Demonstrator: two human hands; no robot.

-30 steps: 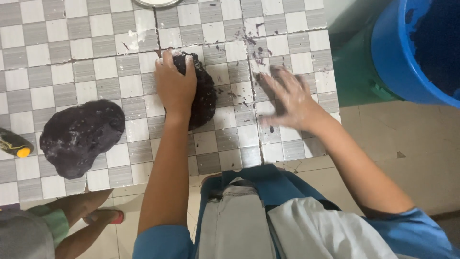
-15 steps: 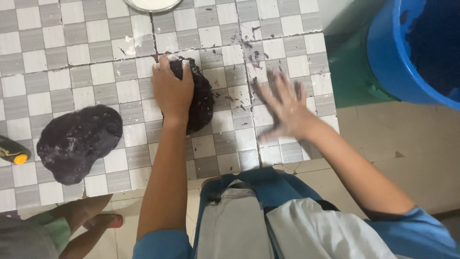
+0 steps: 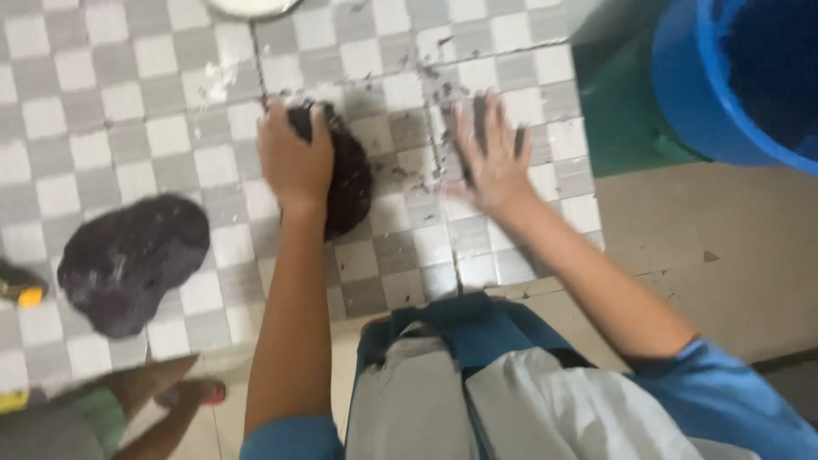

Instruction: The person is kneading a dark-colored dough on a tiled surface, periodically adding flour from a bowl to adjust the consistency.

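My left hand (image 3: 296,159) presses down on a dark, black lump of dough-like material (image 3: 350,181) lying on a grey and white checkered tiled surface (image 3: 128,102). The palm covers the lump's left half. My right hand (image 3: 494,160) lies flat with spread fingers on the tiles just right of the lump, among dark crumbs (image 3: 416,175). It holds nothing. A second, flatter dark lump (image 3: 132,260) lies apart at the left.
A blue tub (image 3: 733,81) stands at the upper right on a green base (image 3: 622,111). A white dish rim (image 3: 251,7) shows at the top edge. Another person's foot (image 3: 192,393) and a small yellow-tipped object (image 3: 21,290) are at the left.
My right hand has slid a little to the left across the tiles, toward the lump. My left hand stays on the lump.
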